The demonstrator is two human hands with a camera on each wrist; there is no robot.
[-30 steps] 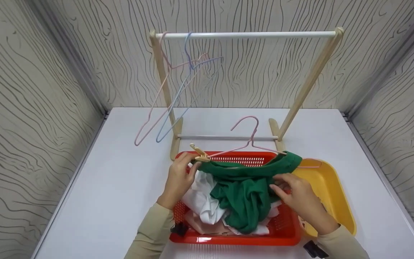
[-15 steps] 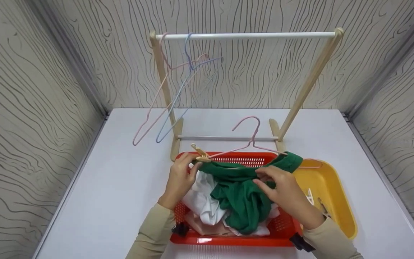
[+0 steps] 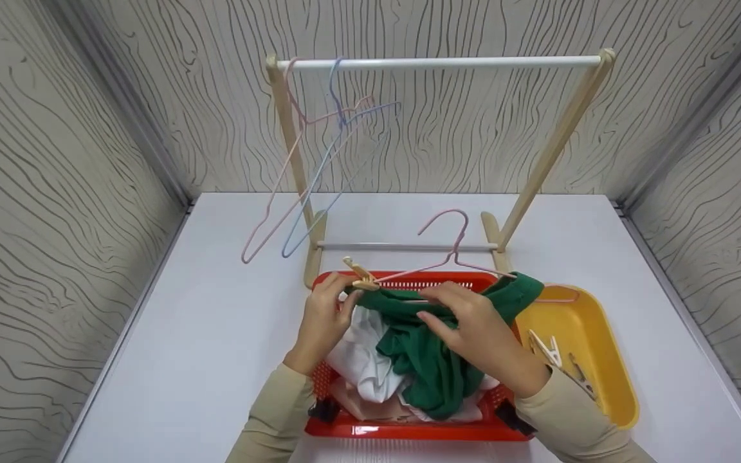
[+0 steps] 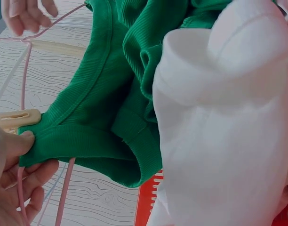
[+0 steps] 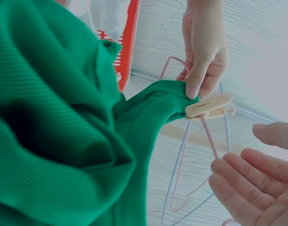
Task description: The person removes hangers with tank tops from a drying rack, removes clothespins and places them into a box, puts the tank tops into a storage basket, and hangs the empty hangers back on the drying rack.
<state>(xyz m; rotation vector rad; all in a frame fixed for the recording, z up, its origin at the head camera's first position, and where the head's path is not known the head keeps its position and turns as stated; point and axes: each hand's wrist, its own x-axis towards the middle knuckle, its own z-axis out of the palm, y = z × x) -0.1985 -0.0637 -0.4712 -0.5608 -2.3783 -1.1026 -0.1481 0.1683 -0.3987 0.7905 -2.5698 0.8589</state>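
A pink wire hanger (image 3: 462, 233) runs through a green ribbed garment (image 3: 431, 366), which drapes down into the red basket (image 3: 422, 431). My left hand (image 3: 325, 318) pinches the garment's edge against the hanger's left end. Right beside that grip, a pale yellow clothespin (image 5: 210, 107) clips the fabric to the hanger. My right hand (image 3: 476, 331) is in front of the garment's middle, holding nothing. In the right wrist view, the fingers (image 5: 243, 181) of that hand are loosely extended, with the thumb apart.
White cloth (image 3: 367, 360) lies in the basket. At its right, a yellow tray (image 3: 615, 366) holds several clips, including a white clothespin (image 3: 547, 350). Behind stands a rack with a white rail (image 3: 473, 62), where a pink hanger (image 3: 274, 193) and a blue hanger (image 3: 319, 173) hang.
My right hand has moved left across the front of the garment, from near its right end to the middle, uncovering clips in the yellow tray. The left hand keeps its grip in place.
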